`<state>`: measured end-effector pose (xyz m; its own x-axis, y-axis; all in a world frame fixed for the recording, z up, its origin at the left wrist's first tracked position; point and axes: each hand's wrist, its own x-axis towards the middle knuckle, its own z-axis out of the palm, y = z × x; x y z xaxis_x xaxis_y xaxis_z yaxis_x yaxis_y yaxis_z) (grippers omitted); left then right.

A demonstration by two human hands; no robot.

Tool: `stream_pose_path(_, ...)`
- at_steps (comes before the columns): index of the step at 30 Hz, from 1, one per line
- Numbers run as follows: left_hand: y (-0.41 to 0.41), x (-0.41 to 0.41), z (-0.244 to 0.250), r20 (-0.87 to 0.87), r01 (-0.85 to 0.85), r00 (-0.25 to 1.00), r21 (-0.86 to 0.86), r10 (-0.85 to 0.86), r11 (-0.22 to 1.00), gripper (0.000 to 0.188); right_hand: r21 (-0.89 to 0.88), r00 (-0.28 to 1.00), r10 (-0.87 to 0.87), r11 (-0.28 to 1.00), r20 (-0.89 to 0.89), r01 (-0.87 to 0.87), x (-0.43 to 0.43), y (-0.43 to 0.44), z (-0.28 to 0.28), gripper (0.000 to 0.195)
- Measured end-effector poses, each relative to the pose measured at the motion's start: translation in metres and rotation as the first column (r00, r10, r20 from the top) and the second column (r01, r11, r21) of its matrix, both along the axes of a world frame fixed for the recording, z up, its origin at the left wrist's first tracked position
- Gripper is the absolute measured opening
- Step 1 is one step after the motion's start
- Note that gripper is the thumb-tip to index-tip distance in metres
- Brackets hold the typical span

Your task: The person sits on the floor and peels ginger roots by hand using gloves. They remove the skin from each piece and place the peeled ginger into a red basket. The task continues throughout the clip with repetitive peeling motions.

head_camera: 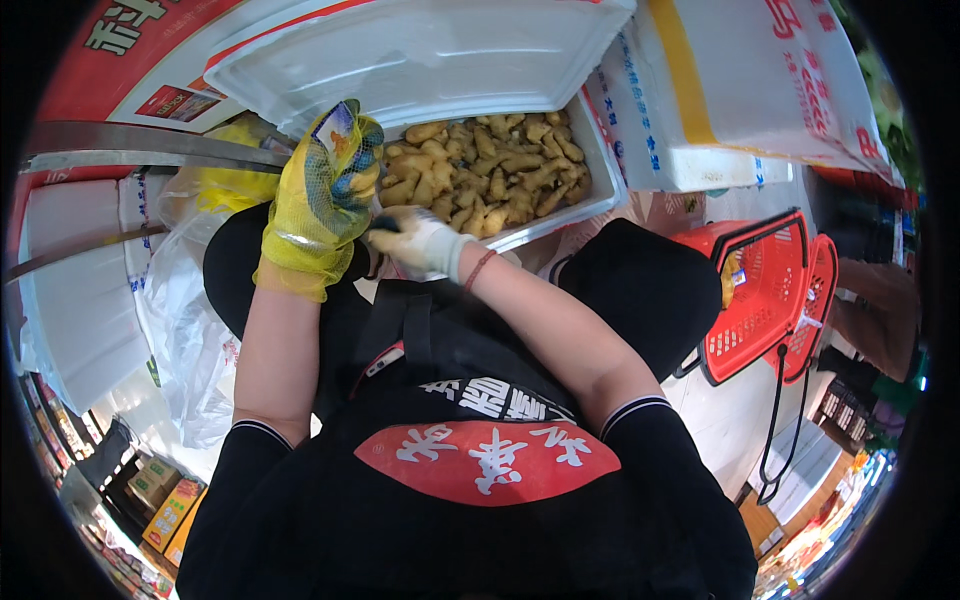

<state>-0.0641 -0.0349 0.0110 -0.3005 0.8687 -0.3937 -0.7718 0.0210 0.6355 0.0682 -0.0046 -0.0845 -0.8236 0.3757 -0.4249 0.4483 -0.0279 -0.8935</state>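
Yellow mesh netting (pixel 296 217) with a small printed label covers my left hand (pixel 334 184) down past the wrist. The gloved fingers look curled under the mesh; whether they grip anything I cannot tell. Just below and right of it is my right hand (pixel 424 244), in a whitish glove with dark fingertips. Motion blurs its fingers, so their hold is unclear. Beyond both hands, pieces of ginger root (pixel 495 169) fill a white foam box (pixel 604 187). The foam lid (pixel 420 67) is tilted up along the box's far side.
A stack of white foam boxes (pixel 660 112) stands right of the ginger. Farther right are red shopping baskets (pixel 757 300), one holding a yellow netted item (pixel 728 281). At left, a metal rail (pixel 157 142) passes above clear plastic bags (pixel 187 322). My bent knees flank the work area.
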Motion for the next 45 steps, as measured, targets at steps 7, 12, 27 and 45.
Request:
stream_pose_path(7, 0.002, -0.009, -0.01, -0.148, -0.164, 0.979, -0.164, 0.14, 0.973, 0.04, 0.185, 0.824, -0.422, 0.907, 0.378, 0.379, 0.03, 0.044, -0.167, 0.046)
stream_pose_path(12, 0.0, -0.006, -0.011, -0.938, 0.034, 0.333, -0.09, -0.096, 0.995, 0.053, 0.288, 0.809, -0.377, 0.919, 0.451, 0.268, 0.007, 0.062, -0.193, 0.05)
stream_pose_path(27, -0.004, -0.013, -0.017, -0.899, -0.027, 0.417, -0.156, -0.131, 0.987, 0.052, 0.277, 0.681, -0.105, 0.949, 0.724, -0.149, -0.01, 0.075, -0.269, 0.046)
stream_pose_path(45, 0.003, -0.009, -0.013, -0.935, 0.032, 0.334, -0.117, -0.121, 0.993, 0.051, 0.233, 0.887, -0.44, 0.885, 0.136, 0.404, 0.014, 0.06, -0.193, 0.053)
